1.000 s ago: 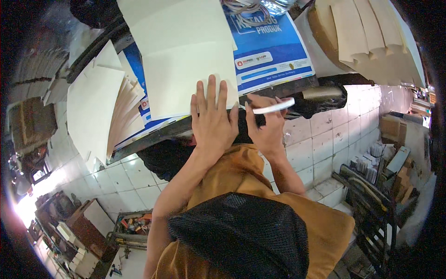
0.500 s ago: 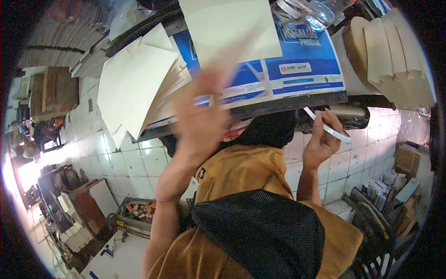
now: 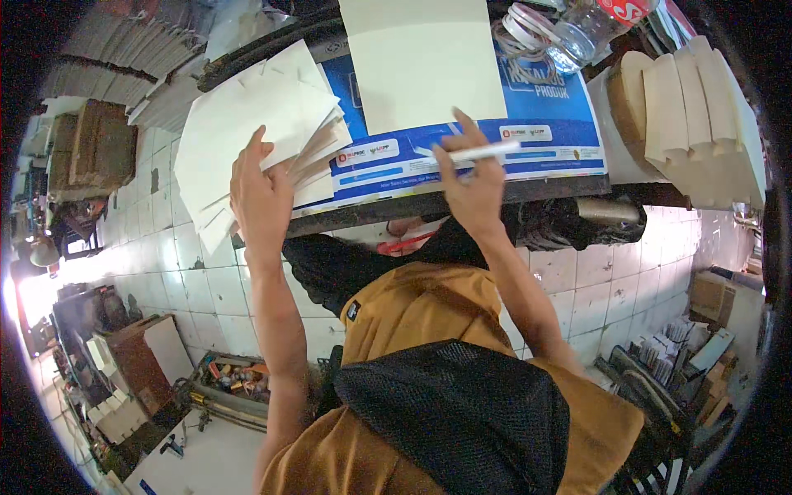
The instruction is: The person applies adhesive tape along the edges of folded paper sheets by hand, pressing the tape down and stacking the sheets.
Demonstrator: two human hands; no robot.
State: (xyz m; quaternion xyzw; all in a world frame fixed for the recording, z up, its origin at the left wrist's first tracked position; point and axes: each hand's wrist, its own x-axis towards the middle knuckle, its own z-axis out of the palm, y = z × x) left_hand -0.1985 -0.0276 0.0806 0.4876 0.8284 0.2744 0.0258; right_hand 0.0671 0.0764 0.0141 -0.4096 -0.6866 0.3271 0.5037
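At far left, brown boxes [image 3: 95, 153] beside stacked paper; lower left, a tool tray [image 3: 235, 375] on the tiled floor. Upper left of centre, a fanned pile [image 3: 235, 124] of cream sheets, overhanging the table's front edge. Left hand [image 3: 264, 194] at the pile's right side, fingers bent, thumb raised; whether it grips a sheet, cannot tell. Top centre, one cream sheet [image 3: 429, 70] lying on a blue poster [image 3: 561, 157]. Right hand [image 3: 477, 186] above the poster, just below the sheet, pinching a white strip [image 3: 495, 152]; the strip hides part of the print. Upper right, a wire coil [image 3: 524, 33] and a clear bottle [image 3: 582, 37] crowd the poster's far corner; beyond, folded paper [image 3: 693, 115].

Poster: two white label panels along the lower part, large white heading at right, partly under the coil. Bottle: red label, white lettering.

Against half a second ago: left hand, then a blur at mid-frame, now at the pile; right hand, then low beyond the table edge, now over the poster.
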